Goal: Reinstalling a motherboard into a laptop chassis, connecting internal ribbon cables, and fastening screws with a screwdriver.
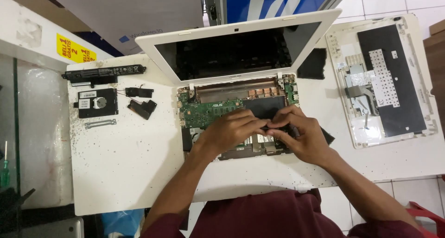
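A white laptop (241, 34) lies open on the white table (125, 164) with its top cover off, so the green circuit board (204, 110) shows. Both hands meet over the middle of the open base. My left hand (229, 129) and my right hand (296, 133) pinch a small black part (273, 125) between their fingertips, just above the board. What lies under the hands is hidden.
The removed keyboard cover (384, 80) lies upside down at the right. At the left lie a long black battery (104, 72), a black hard drive (96, 102), two small black speakers (141, 101) and a metal bracket (99, 123). A green-handled screwdriver (4, 166) sits at the far left.
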